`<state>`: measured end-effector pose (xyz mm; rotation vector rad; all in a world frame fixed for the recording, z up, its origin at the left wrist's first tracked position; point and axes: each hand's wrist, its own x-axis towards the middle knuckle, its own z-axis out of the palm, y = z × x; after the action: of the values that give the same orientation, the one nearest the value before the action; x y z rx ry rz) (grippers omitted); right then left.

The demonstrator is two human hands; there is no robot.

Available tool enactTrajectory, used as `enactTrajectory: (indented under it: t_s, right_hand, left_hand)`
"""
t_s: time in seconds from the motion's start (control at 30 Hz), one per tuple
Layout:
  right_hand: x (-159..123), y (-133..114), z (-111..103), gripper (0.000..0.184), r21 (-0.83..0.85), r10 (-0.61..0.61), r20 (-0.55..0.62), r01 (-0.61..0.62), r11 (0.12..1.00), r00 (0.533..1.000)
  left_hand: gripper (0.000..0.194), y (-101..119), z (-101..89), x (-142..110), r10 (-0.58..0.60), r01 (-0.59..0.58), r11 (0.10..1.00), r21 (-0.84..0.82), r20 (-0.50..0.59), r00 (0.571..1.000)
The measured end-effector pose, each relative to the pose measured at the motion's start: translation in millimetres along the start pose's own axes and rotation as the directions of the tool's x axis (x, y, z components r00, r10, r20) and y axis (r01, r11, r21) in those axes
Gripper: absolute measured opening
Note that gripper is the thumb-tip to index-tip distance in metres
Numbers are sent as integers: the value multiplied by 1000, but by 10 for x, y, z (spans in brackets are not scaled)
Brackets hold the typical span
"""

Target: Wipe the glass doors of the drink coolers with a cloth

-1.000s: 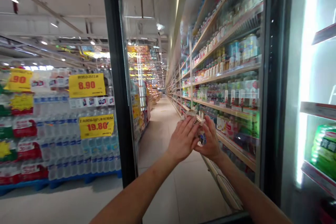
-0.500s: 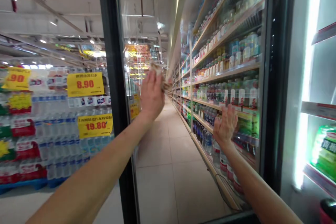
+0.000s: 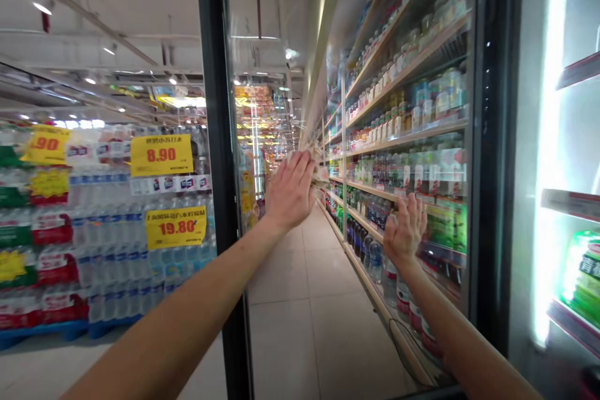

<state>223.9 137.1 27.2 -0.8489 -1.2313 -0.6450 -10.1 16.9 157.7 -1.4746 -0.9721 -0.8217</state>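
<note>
Far left there's a bunch of stacked bottled water, then a black-framed glass door. Left hand is laid over a crumpled cloth up at the glass, can't tell if it's gripping. Right hand's apart from it, loosely open. Green bag far right.

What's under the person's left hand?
A crumpled pale cloth shows past the left hand; the hand covers the rest, so its full shape can't be seen.

Bare forearms, narrow at the wrists; bare left hand, bare right hand.
</note>
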Motion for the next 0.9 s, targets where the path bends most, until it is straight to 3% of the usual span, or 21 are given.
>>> enactTrajectory:
  t_s: [0.07, 0.13, 0.2, 0.3, 0.37, 0.47, 0.57, 0.63, 0.67, 0.73, 0.8, 0.83, 0.87, 0.9]
  right_hand:
    - [1, -4, -1, 51, -4, -7, -3, 7, 1000, 1000]
    - [2, -4, -1, 51, -4, -12, -9, 12, 1000, 1000]
    - [4, -1, 1, 50, -5, -9, -19, 9, 1000, 1000]
    - [3, 2, 4, 50, -11, -9, -21, 9, 1000, 1000]
    - [2, 2, 6, 50, -12, -3, -19, 3, 1000, 1000]
    - [2, 1, 3, 51, -19, 2, -18, -2, 1000, 1000]
    - [3, 8, -4, 51, -19, -20, -17, 19, 1000, 1000]
    - [2, 18, -6, 51, -13, -32, -20, 32, 999, 999]
    - [1, 23, -6, 51, -11, -33, -19, 33, 999, 999]
    - [-4, 30, -2, 51, -5, -28, -11, 28, 1000, 1000]
    - [-8, 33, 3, 51, 1, -19, -7, 19, 1000, 1000]
    - [-10, 33, 5, 51, 3, -16, -9, 16, 1000, 1000]
    - [-11, 32, 7, 51, 4, -14, -11, 14, 1000, 1000]
    - [-11, 29, 8, 51, 5, -13, -13, 13, 1000, 1000]
  left_hand:
    - [48, 148, 40, -46, -16, 16, 1000, -1, -9, 1000]
    - [42, 145, 52, -17, -37, 37, 999, -3, -7, 999]
    - [40, -21, 19, 80, -47, 47, 999, -1, -14, 999]
    - [40, -330, -56, 233, -136, 141, 989, 38, -111, 985]
    - [41, -361, -63, 249, -154, 163, 985, 61, -133, 979]
    - [52, -34, 18, 82, 24, -24, 999, 49, -4, 1000]
    - [53, 364, 135, -136, 301, -304, 953, 8, 113, 947]
    - [45, 395, 162, -155, 425, -431, 902, 23, 133, 895]
    - [42, 321, 146, -110, 436, -445, 894, 47, 130, 891]
    - [42, 59, 68, 54, 329, -337, 935, 113, 85, 940]
    - [42, -199, -16, 213, 59, -59, 984, 168, 1, 998]
    - [42, -273, -42, 246, -43, 49, 983, 174, -37, 998]
    - [43, -294, -53, 233, -80, 86, 981, 172, -42, 996]
    - [43, -265, -50, 172, -47, 49, 985, 164, -17, 999]
